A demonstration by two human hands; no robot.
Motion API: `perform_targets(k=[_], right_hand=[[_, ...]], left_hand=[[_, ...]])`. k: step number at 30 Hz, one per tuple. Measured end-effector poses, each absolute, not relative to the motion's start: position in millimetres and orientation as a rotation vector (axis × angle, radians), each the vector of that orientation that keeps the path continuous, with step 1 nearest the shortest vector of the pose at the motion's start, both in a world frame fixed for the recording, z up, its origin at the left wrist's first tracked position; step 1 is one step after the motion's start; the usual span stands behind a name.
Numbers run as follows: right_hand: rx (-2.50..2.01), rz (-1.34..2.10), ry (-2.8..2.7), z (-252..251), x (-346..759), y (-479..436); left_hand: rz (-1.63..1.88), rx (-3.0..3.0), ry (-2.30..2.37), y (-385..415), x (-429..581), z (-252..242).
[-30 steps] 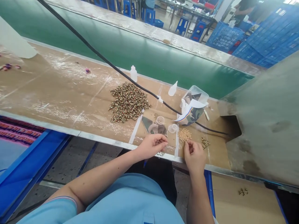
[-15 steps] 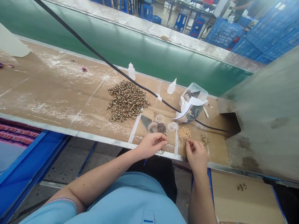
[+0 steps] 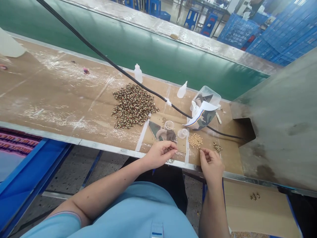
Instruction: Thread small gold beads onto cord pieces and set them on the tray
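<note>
My left hand (image 3: 162,153) hovers at the bench's front edge with thumb and fingers pinched; whatever they hold is too small to make out. Behind it lies a camouflage-patterned piece (image 3: 155,129), with two small clear cups beside it, one a round cup (image 3: 169,125) and the other a shallow dish (image 3: 182,133). My right hand (image 3: 212,163) pinches at the near side of a small pile of tan beads (image 3: 195,140); a tiny piece seems to be at its fingertips, too small to name. Just right of it sits a little cluster of dark-and-gold pieces (image 3: 217,147).
A large heap of small brown-and-gold pieces (image 3: 133,105) lies left of centre. Two white squeeze bottles, a left bottle (image 3: 138,74) and a right bottle (image 3: 182,90), stand behind. A black cable (image 3: 104,57) crosses over the bench to a clear tub (image 3: 210,93). A metal wall (image 3: 277,132) bounds the right.
My right hand has shifted slightly right, away from the bead pile, still pinched. My left hand stays in nearly the same place.
</note>
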State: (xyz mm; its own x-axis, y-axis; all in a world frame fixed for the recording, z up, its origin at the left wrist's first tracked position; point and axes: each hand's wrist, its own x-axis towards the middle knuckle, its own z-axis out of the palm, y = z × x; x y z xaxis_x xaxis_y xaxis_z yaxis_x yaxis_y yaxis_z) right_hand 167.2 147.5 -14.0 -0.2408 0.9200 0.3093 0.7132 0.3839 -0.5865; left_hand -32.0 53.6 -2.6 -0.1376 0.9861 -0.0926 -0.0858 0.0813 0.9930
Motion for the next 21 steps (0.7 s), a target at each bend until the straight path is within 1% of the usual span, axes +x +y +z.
perform_targets(k=[5, 13, 21], right_hand=[[-1.401, 0.329, -2.126, -14.8, 165.9, 150.9], [-1.458, 0.401, -2.213, -10.2, 162.9, 162.9], [-1.617, 0.714, -2.054, -9.0, 168.3, 167.2]], left_hand=[[1.279, 1.035, 1.314, 52.8, -31.9, -3.5], [1.275, 1.069, 1.340, 52.5, -32.0, -4.8], [1.287, 1.084, 1.334, 51.7, -32.9, -3.5]])
